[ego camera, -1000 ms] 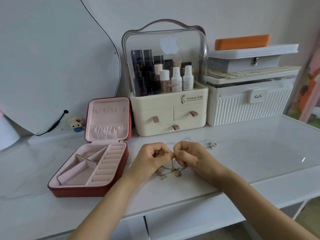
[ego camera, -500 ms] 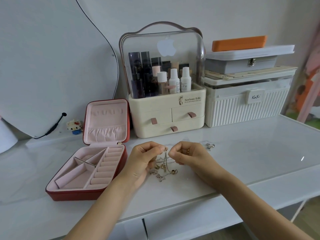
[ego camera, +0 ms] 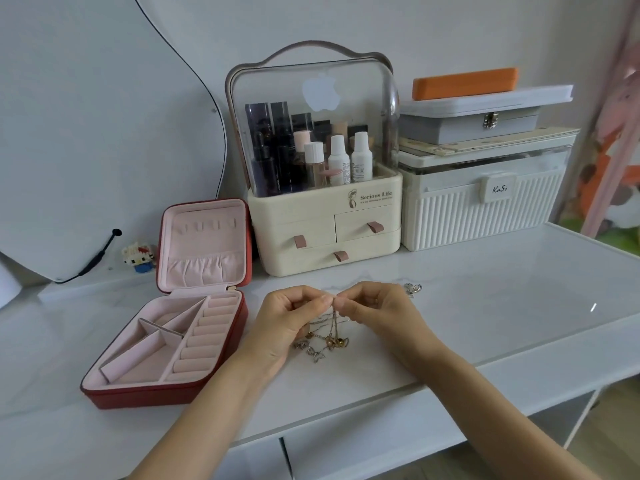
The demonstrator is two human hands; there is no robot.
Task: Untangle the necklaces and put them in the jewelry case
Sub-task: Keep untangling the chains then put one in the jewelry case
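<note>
Since the earlier frame both hands have closed together; the left hand and right hand pinch the tangled necklaces, which dangle between them onto the surface.

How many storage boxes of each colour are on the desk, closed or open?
Red: 1, the open jewelry case
Cream: 1, the cosmetics organizer
White: 1, the ribbed box
Grey: 1, the latched box
Orange: 1, the flat case
Total: 5

Soft, even daylight, no hard shadows. Small glare streak on tabletop right of cosmetics organizer. Wide-angle bending at edges, slight overall blur.
</note>
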